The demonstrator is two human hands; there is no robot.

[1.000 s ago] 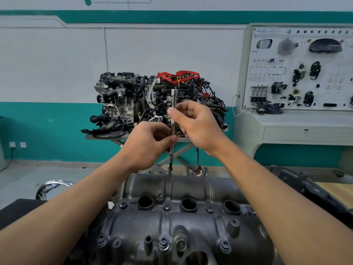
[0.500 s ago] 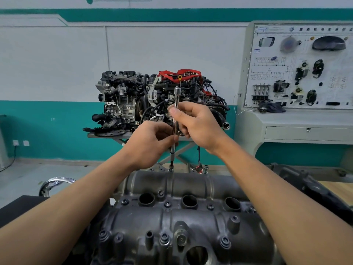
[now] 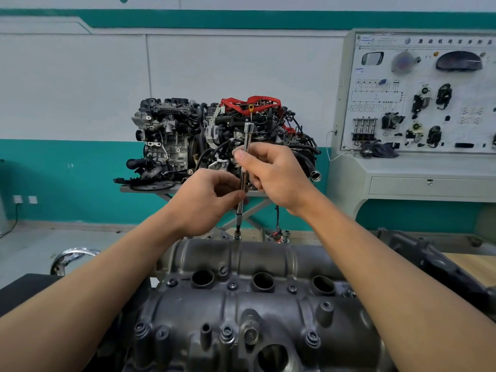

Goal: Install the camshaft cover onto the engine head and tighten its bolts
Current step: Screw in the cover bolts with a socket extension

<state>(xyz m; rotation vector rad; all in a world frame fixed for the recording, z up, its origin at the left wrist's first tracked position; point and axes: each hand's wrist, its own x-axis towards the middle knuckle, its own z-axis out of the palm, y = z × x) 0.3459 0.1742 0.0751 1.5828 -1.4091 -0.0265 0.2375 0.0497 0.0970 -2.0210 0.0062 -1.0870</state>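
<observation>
The left hand (image 3: 206,204) and right hand (image 3: 272,174) are both pinching the upright extension bar (image 3: 247,138), probably to finger-spin it. Its tip is engaging a bolt (image 3: 237,235) at the camshaft cover's (image 3: 188,312) far edge.

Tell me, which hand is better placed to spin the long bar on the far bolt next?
Likely the right hand: its thumb and fingertips pinch the extension bar high up, free to twirl it. The left hand pinches lower, nearer the bolt at the far edge of the camshaft cover, better for steadying.

Bare forearms (image 3: 112,277), bare L hand (image 3: 206,202) & R hand (image 3: 279,175).
</observation>
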